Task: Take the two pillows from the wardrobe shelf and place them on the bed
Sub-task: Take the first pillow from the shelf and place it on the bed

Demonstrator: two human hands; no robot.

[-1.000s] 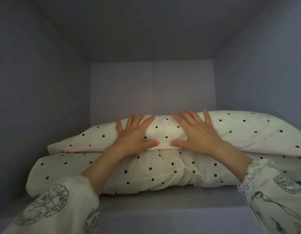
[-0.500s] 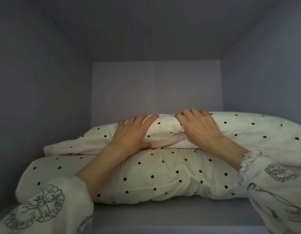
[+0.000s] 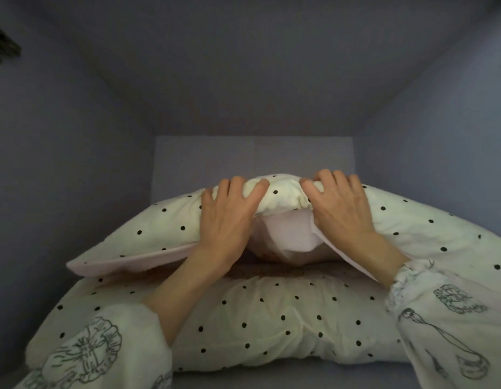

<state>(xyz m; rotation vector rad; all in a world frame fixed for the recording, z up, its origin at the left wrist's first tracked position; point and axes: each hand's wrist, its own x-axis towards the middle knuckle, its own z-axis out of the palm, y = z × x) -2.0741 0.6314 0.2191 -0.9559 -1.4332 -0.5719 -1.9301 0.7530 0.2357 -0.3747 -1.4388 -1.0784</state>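
Two dotted pillows sit stacked on the wardrobe shelf (image 3: 299, 374), filling it from side wall to side wall. Your left hand (image 3: 229, 217) and right hand (image 3: 339, 209) are both clenched on the middle of the top pillow (image 3: 412, 234), bunching the fabric and raising its front edge so its pale underside shows. The bottom pillow (image 3: 271, 318) lies flat along the shelf's front edge, under your forearms. Your patterned sleeves (image 3: 83, 352) cover the shelf's front corners.
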